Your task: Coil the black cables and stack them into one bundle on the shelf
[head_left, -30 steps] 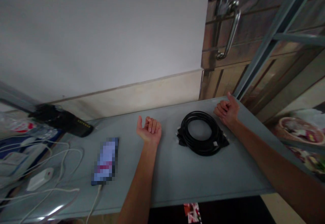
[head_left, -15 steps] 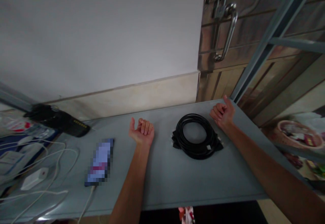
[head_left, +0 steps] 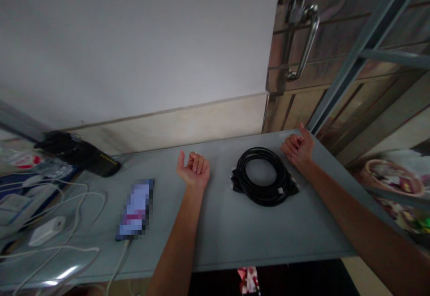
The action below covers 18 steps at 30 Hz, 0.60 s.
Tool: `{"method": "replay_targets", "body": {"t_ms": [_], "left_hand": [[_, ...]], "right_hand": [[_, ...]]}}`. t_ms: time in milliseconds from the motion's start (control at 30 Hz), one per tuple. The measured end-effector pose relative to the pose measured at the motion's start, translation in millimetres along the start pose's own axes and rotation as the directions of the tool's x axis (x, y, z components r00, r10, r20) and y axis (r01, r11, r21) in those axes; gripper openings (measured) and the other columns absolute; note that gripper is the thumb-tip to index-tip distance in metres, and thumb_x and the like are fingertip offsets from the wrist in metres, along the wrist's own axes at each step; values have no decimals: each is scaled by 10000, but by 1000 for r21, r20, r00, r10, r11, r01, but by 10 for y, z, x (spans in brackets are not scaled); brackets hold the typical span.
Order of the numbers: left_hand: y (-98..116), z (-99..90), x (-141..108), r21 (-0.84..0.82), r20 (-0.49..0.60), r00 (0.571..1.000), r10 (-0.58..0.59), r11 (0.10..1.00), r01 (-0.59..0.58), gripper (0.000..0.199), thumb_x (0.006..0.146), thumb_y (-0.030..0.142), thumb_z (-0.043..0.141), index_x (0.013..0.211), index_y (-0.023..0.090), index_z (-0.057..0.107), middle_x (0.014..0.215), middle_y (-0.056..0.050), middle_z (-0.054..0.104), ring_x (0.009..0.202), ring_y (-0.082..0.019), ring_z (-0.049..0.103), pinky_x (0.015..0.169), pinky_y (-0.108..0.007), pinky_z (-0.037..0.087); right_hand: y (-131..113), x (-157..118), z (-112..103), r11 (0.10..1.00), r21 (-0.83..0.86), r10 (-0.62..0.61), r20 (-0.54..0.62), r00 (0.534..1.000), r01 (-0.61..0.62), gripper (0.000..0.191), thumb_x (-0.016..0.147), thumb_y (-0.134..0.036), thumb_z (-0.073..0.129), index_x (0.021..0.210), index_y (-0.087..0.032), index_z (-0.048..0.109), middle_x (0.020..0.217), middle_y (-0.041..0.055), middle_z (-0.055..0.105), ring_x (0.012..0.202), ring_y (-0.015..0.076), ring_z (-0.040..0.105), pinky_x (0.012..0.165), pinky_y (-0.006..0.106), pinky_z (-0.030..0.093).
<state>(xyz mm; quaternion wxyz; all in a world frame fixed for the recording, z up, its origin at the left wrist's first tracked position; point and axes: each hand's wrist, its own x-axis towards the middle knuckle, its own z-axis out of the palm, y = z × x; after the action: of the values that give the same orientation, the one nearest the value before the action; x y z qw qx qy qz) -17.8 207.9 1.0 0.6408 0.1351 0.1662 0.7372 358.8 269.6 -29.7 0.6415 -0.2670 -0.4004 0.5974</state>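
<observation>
A coil of black cable [head_left: 242, 188] with dark connectors at its ends lies flat on the grey table [head_left: 235, 242]. To its left, my left hand [head_left: 194, 169] rests palm up, fingers loosely curled and thumb standing apart. Beyond the coil's right side is my right hand [head_left: 297, 146], also palm up with half-bent fingers and the thumb raised. Both hands hold nothing, and neither touches the cable.
A phone [head_left: 136, 208] with a blurred screen and plugged-in white cord lies on the left. Behind it lies a black bottle [head_left: 83, 155]. White cables and a white adapter [head_left: 47, 231] crowd the left end. A metal post [head_left: 349, 63] rises at the right.
The whole view has shifted slightly, so things appear a little farther right and higher. Both hands keep nearly the same pose, and the cable coil lies in the same place.
</observation>
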Motion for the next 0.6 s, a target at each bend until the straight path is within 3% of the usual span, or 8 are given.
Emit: {"method": "replay_targets", "body": {"t_ms": [400,600], "left_hand": [[-11,-25,4,36,4,1000,2,999,-2,584,1129,536,496,705,167,654,441,83,282,359,-72,252,388,-243,194],[-3,-54,21,63,23,1000,9,998,-10,552,1107,548,561,710,174,648,451,87,273,363,-73,256,392,-242,214]], "right_hand": [[-1,4,-26,1000,-19,14,37,999,-14,856,1039,-851,495,495,-228,275,389,-10,261,319,123,269,387,320,183],[-65,-2,54,997,-80,-13,-40,999,10,795,1069,-800,473,503,-269,298,390,-10,240,351,126,207,397,340,178]]}}
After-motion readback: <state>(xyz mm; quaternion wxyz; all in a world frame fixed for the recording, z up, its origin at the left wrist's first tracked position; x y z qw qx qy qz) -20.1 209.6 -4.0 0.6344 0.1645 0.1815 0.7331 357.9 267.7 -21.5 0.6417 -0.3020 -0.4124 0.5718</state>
